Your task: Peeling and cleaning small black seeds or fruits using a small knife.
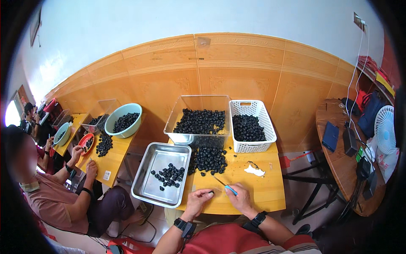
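My left hand (198, 202) is closed at the near table edge, pinching a small dark round piece (211, 192) between thumb and fingertips. My right hand (240, 199) is wrapped round the blue handle of a small knife (230, 189), its thin blade pointing away and left. Just beyond both hands lies a heap of similar black, roundish pieces (210, 159); their exact kind I cannot make out. To the left of the heap, a shallow metal tray (146, 180) holds a smaller group of them.
A clear plastic bin (169, 120) and a white perforated basket (253, 147) hold more dark pieces. Something white and crumpled (255, 171) lies on the yellow table (266, 190). At left, a co-worker (59, 199) handles a red-orange dish (87, 137). A round wooden table (330, 158) stands right.
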{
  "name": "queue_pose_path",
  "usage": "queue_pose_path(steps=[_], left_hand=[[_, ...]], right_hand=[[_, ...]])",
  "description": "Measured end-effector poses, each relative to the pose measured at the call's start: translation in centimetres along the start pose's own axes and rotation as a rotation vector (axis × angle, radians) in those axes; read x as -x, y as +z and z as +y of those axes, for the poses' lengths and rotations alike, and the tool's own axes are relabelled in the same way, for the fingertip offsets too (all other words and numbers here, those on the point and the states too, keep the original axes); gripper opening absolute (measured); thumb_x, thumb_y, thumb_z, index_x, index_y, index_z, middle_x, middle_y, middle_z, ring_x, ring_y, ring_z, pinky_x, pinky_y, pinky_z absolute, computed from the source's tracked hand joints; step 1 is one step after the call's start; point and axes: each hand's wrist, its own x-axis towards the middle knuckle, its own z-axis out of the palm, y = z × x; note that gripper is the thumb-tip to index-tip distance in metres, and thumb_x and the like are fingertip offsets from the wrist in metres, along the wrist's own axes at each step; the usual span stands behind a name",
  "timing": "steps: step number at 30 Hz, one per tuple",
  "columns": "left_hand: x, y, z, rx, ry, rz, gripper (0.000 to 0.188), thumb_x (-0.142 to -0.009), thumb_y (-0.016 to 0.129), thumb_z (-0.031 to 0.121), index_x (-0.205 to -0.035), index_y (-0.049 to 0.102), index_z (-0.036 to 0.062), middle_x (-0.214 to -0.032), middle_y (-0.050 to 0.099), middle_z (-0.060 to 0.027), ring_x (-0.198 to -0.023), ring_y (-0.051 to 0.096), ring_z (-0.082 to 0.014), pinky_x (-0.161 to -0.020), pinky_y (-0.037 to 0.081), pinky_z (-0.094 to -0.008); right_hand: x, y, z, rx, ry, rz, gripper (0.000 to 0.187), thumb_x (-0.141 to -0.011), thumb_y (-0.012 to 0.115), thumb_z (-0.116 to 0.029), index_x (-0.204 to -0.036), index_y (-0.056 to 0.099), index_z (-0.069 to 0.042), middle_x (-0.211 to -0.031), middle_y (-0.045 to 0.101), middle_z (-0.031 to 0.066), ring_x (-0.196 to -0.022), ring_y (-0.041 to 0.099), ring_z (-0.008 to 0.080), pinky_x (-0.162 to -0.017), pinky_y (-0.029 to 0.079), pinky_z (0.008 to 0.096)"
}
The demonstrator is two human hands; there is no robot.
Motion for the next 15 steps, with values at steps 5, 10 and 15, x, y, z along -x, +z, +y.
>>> queue_pose_path(steps=[5,10,15], left_hand=[[0.2,1.0,0.4,-0.089,-0.013,0.043,0.020,-0.091,0.072,-0.001,-0.110,0.070,-0.0040,-0.100,0.074,-0.0101,-0.089,0.071,-0.0163,-0.084,0.058,-0.0278],[0.1,1.1,0.2,-0.155,-0.005,0.034,0.020,-0.092,0.072,0.001,-0.111,0.071,-0.0036,-0.099,0.074,-0.0105,-0.089,0.071,-0.0166,-0.084,0.058,-0.0279],[0.0,1.3,0.0,-0.188,0.054,0.033,0.021,-0.093,0.070,0.001,-0.113,0.070,-0.0046,-0.099,0.074,-0.0115,-0.088,0.071,-0.0177,-0.084,0.058,-0.0290]], right_hand=[[-0.2,-0.4,0.3,-0.058,-0.016,0.012,0.020,-0.094,0.068,-0.018,-0.098,0.070,0.000,-0.086,0.068,0.0174,-0.078,0.067,0.0340,-0.068,0.052,0.0407],[-0.4,-0.6,0.3,-0.093,-0.006,0.011,0.021,-0.094,0.068,-0.019,-0.098,0.070,0.001,-0.085,0.067,0.0177,-0.077,0.066,0.0344,-0.068,0.051,0.0410],[-0.4,-1.0,0.7,-0.124,0.014,-0.008,0.022,-0.095,0.066,-0.021,-0.099,0.070,0.001,-0.085,0.067,0.0179,-0.078,0.066,0.0343,-0.068,0.051,0.0409]])
